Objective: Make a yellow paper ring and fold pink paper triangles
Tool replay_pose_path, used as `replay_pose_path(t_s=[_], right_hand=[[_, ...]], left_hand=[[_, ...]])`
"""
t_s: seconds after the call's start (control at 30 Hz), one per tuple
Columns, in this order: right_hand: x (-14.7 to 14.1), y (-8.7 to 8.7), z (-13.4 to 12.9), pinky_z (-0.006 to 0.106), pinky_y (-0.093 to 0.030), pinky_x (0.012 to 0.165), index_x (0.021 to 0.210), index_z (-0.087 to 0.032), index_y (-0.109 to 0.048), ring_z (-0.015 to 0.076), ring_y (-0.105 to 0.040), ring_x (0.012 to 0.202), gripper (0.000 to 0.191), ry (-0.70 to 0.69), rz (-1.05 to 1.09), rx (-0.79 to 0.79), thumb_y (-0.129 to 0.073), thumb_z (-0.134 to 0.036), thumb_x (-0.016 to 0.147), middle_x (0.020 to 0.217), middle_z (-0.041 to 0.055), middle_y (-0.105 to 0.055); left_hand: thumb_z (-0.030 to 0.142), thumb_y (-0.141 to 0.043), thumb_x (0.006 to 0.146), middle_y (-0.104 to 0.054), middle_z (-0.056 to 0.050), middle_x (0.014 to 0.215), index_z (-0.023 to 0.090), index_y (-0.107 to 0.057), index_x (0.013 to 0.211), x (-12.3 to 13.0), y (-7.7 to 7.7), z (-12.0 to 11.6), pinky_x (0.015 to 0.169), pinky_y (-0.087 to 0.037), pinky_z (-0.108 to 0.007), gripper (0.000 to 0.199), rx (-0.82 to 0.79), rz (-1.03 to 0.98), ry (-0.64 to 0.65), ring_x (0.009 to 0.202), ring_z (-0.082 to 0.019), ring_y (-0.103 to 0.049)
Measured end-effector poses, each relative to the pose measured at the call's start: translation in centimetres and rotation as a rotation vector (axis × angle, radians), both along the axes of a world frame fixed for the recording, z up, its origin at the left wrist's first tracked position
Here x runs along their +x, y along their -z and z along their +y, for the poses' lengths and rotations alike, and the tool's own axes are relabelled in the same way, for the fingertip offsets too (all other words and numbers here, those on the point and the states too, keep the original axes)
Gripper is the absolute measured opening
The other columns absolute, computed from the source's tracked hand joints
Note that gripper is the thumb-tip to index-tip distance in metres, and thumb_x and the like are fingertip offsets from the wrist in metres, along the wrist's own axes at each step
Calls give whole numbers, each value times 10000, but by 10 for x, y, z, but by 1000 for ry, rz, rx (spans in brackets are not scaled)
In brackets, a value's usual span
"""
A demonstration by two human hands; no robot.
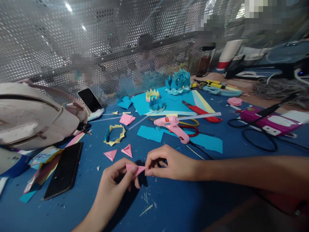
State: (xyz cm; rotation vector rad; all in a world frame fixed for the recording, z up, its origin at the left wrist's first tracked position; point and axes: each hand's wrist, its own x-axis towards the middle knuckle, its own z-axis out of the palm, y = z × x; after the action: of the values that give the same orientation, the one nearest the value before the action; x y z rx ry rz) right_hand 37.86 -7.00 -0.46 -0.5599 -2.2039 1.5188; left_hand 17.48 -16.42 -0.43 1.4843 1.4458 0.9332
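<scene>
Between my two hands is a small pink folded paper triangle (pixel 139 169). My left hand (pixel 118 178) pinches its left side between thumb and fingers. The thumb and fingertips of my right hand (pixel 166 164) close on its right corner. Just beyond my left hand lie a flat pink paper triangle (pixel 110 155) and a second folded pink triangle (pixel 127 150). Behind them is a ring of yellow and blue folded paper (pixel 115 135). A stack of pink paper squares (pixel 127 119) sits farther back.
A pink glue gun (pixel 172 125) rests over scissors (pixel 193 123) and blue paper strips (pixel 209 142). A red-handled cutter (pixel 205 113), blue paper flower (pixel 178 82) and pliers (pixel 222 91) stand farther back. At left are a phone (pixel 65 170) and a bag (pixel 36 112); a purple power strip (pixel 267 120) is right.
</scene>
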Motion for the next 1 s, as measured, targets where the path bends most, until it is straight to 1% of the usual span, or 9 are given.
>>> replay_pose_path(t_s=[0.17, 0.23, 0.33, 0.43, 0.6, 0.83, 0.93, 1.0], right_hand=[[1, -5, 0, 194, -405, 534, 820, -108, -703, 82, -524, 560, 292, -54, -17, -149, -546, -319, 946, 699, 23, -644], [0, -5, 0, 194, -423, 530, 801, -110, -684, 78, -524, 541, 296, -57, -15, -197, -543, -328, 943, 695, 19, -629], [-1, -3, 1, 191, -424, 512, 782, -123, -659, 73, -515, 517, 275, -64, -10, -225, -570, -340, 925, 680, 8, -621], [-2, -2, 1, 186, -429, 515, 753, -133, -632, 69, -518, 510, 239, -68, -19, -248, -595, -316, 902, 667, 0, -621], [-3, -5, 2, 178, -430, 522, 750, -136, -630, 66, -529, 517, 199, -74, -44, -247, -607, -282, 882, 671, -1, -631], [-2, -6, 2, 175, -417, 520, 769, -134, -649, 74, -542, 539, 196, -79, -69, -209, -627, -296, 877, 665, 3, -637], [-1, -6, 1, 177, -391, 508, 780, -133, -656, 75, -525, 532, 187, -80, -73, -178, -627, -289, 877, 651, 0, -633], [-1, -5, 0, 176, -363, 502, 771, -133, -657, 68, -490, 517, 152, -72, -73, -133, -622, -247, 866, 626, -10, -621]], left_hand=[[479, -533, 971, -621, 13, 579, 166, -647, 771, 2, -3, -2, 501, -356, -186, 389, -3, 13, 1, 505, -90, -481], [482, -531, 970, -609, 18, 567, 169, -637, 759, 4, -4, -3, 498, -341, -187, 392, -1, 11, 0, 502, -88, -471], [477, -534, 969, -607, 23, 568, 173, -638, 759, 6, -5, -4, 505, -335, -188, 383, 7, 10, -7, 506, -85, -470], [480, -541, 963, -604, 23, 561, 175, -644, 749, 7, -6, -4, 502, -326, -190, 386, 20, 10, -6, 503, -84, -468], [488, -541, 961, -596, 27, 549, 178, -635, 734, 8, -5, -5, 499, -321, -194, 395, 31, 6, -19, 490, -84, -460], [496, -535, 962, -576, 31, 539, 177, -646, 739, 8, -2, -6, 523, -336, -198, 405, 16, -25, -18, 502, -89, -487], [500, -540, 957, -571, 32, 530, 176, -644, 734, 9, -2, -6, 526, -331, -198, 407, 1, -35, -12, 508, -91, -495], [503, -543, 954, -573, 32, 527, 175, -632, 723, 9, -2, -6, 524, -327, -198, 411, -8, -44, -4, 504, -90, -493]])
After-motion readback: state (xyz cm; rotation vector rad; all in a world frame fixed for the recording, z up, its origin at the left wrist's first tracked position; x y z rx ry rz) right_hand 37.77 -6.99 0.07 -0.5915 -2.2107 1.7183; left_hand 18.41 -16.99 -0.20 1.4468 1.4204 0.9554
